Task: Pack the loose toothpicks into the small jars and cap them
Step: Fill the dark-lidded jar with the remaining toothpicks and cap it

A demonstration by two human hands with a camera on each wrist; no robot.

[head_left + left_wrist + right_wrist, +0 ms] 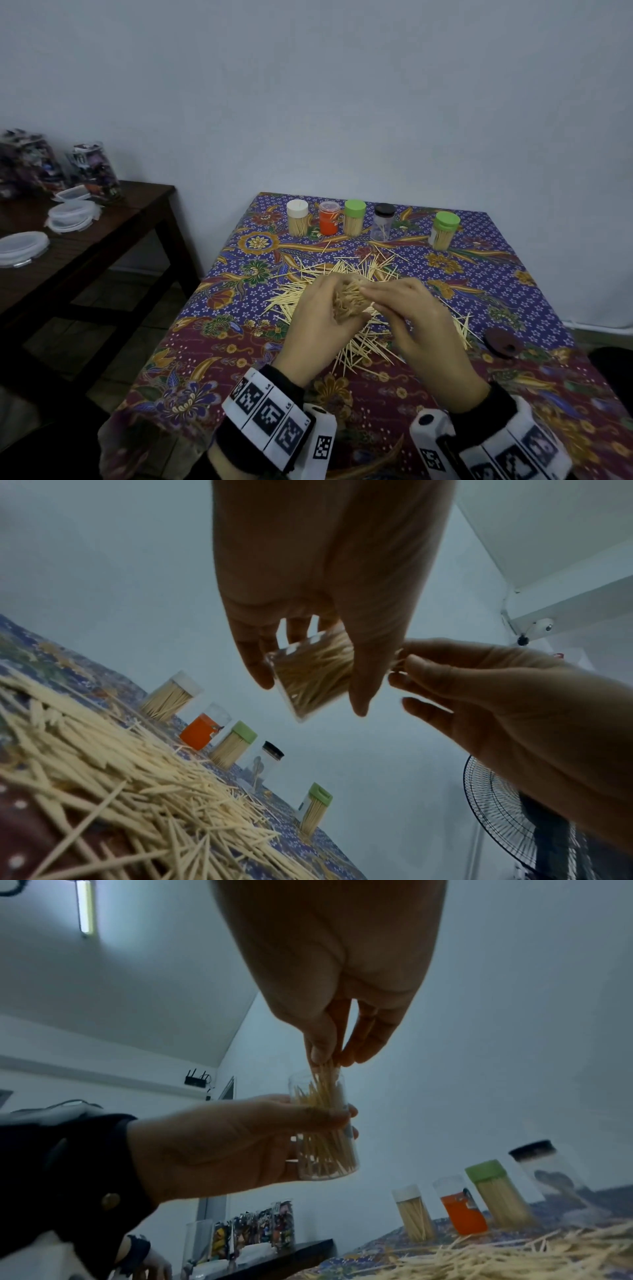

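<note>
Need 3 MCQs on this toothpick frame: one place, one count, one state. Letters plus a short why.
1. Where is the uncapped clear jar?
A. in the left hand
B. in the back row
C. on the side table

2. How many jars in the back row have green caps?
A. one
B. two
C. three

3. What is the right hand doing?
A. resting flat on the cloth
B. pinching toothpicks at the jar's mouth
C. twisting on a cap

Answers: 1 A, the left hand's fingers wrap the jar above the table; 2 B, two green caps stand there; 3 B, its fingertips pinch a bunch entering the jar.
</note>
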